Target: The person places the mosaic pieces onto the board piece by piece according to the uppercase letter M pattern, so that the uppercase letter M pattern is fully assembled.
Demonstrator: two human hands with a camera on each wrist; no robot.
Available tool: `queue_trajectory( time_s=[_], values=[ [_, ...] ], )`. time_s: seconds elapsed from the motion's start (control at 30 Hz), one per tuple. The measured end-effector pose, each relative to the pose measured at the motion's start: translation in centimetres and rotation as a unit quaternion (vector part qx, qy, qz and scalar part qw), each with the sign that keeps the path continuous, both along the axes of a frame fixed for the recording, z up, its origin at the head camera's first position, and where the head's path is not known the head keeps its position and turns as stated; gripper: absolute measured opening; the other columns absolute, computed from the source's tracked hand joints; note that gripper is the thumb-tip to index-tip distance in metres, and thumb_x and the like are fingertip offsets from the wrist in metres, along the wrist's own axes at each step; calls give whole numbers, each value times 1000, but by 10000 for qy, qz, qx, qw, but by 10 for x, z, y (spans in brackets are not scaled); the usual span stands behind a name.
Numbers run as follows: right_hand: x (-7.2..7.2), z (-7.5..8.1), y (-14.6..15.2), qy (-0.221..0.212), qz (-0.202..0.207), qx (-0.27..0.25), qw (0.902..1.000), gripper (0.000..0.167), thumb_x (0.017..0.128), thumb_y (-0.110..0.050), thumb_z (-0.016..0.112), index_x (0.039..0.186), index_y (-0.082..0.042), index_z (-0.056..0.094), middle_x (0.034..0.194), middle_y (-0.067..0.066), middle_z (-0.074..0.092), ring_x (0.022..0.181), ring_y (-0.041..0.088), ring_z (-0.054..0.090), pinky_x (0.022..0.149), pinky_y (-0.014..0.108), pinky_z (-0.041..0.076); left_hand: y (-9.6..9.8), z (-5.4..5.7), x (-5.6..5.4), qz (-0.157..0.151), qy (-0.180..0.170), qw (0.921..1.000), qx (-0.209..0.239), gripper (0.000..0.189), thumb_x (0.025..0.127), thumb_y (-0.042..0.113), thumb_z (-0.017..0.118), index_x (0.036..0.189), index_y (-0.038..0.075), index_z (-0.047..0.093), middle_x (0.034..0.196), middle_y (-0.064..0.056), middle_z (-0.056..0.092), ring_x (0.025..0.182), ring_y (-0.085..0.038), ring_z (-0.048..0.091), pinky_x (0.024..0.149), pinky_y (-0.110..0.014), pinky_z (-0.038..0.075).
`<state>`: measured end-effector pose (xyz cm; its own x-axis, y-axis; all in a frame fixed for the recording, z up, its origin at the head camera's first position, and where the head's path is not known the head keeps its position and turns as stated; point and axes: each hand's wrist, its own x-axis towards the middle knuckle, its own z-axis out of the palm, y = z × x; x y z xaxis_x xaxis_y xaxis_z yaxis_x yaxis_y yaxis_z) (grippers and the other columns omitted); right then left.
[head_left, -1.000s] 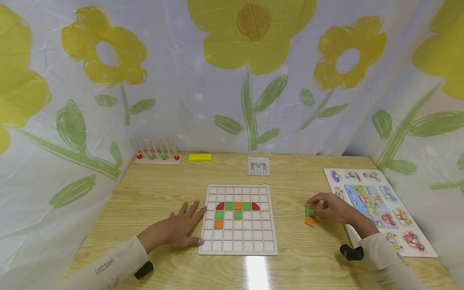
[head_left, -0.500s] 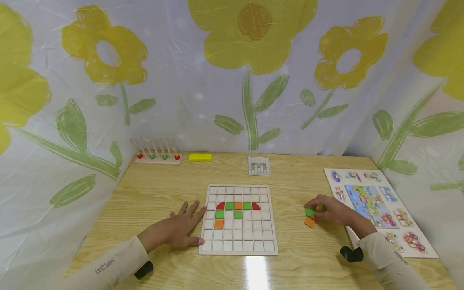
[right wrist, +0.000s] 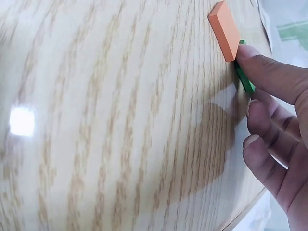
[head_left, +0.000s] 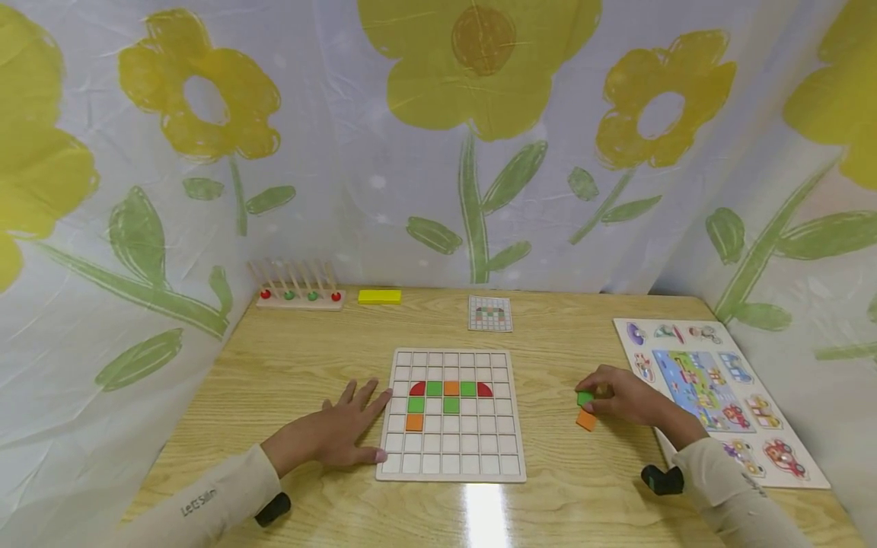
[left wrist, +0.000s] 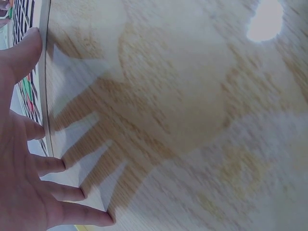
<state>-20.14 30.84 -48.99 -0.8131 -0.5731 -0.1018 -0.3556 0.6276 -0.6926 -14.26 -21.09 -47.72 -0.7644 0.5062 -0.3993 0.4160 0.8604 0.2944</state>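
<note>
A wooden grid board [head_left: 469, 463] lies in the middle of the table, with several green and orange square tiles and two red rounded tiles in its cells. My left hand [head_left: 342, 430] rests flat beside it with fingers spread, thumb and index fingertip at its left edge; the left wrist view shows this hand [left wrist: 33, 168] at the board's side. Right of the board, my right hand [head_left: 625, 396] pinches a green square tile [head_left: 585, 398] between thumb and fingers. An orange square tile [head_left: 585, 420] lies just in front of it; the right wrist view shows the orange tile [right wrist: 225, 31] near the thumb.
A small pattern card [head_left: 489, 313] lies behind the board. At the back left stand a peg rack [head_left: 301, 303] with red and green beads and a yellow block [head_left: 380, 297]. A picture puzzle board [head_left: 781, 426] lies at the right, partly under the right forearm.
My right hand has moved slightly left and its thumb and fingers have closed on the green tile. The left hand has stayed in place.
</note>
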Motion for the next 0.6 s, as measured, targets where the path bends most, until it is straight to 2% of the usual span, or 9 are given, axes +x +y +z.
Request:
queue_trajectory(
  time_s=[0.17,0.3,0.43,0.6],
  values=[
    [-2,-2,0,-4,74,-89,9999,24,94,-16,72,114,-5,67,103,9,63,82,7,56,70,25,50,1,1,1,25,-18,10000,-23,101,90,71,54,163,14,13,167,-23,7,148,-58,9,100,-81,27],
    [-2,-4,-2,-54,96,-152,9998,18,94,-14,71,109,-8,63,97,6,63,74,6,59,67,25,51,2,2,2,0,31,10000,-6,101,90,71,54,163,13,14,167,-24,7,148,-59,10,99,-81,29],
    [-2,-7,-6,-92,19,-237,9997,18,96,-13,69,111,-6,61,95,6,64,69,6,60,64,25,50,1,4,3,-35,45,10000,53,101,91,69,56,162,11,16,166,-26,8,147,-60,11,97,-82,30],
    [-1,-5,-10,-141,-137,-162,9997,22,99,-16,65,118,-6,60,97,8,64,67,8,60,61,26,50,1,5,3,-8,-8,10000,12,100,91,69,56,163,13,14,167,-25,6,148,-59,10,99,-81,29]
  ],
)
